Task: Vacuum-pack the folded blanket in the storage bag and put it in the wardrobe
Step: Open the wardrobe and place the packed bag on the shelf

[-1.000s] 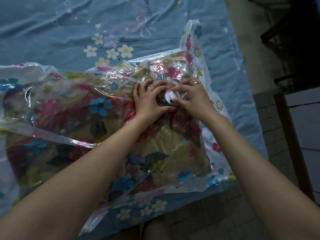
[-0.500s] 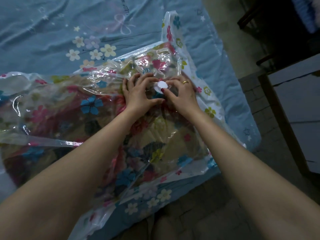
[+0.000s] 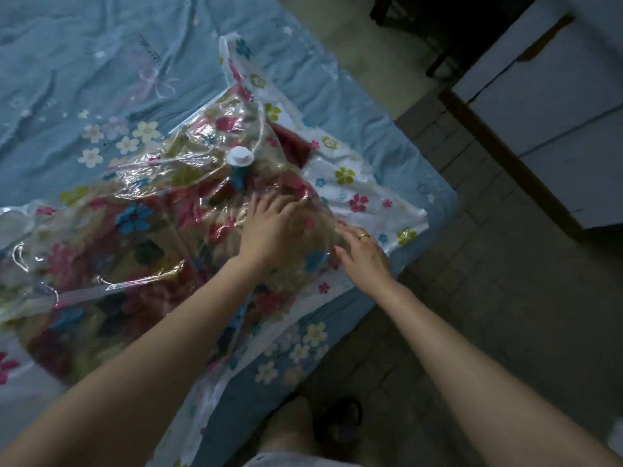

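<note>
Fingers of the left hand [image 3: 269, 227] and right hand [image 3: 362, 252] are lying spread, gripping nothing, on the storage bag [image 3: 141, 230] over the folded blanket [image 3: 188, 237]. The white valve [image 3: 239, 157] is sitting at twelve o'clock; uneven pressing could trap air.

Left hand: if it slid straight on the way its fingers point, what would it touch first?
Probably the white valve cap. The left hand lies on the storage bag, pointing roughly there, though depth is uncertain.
</note>
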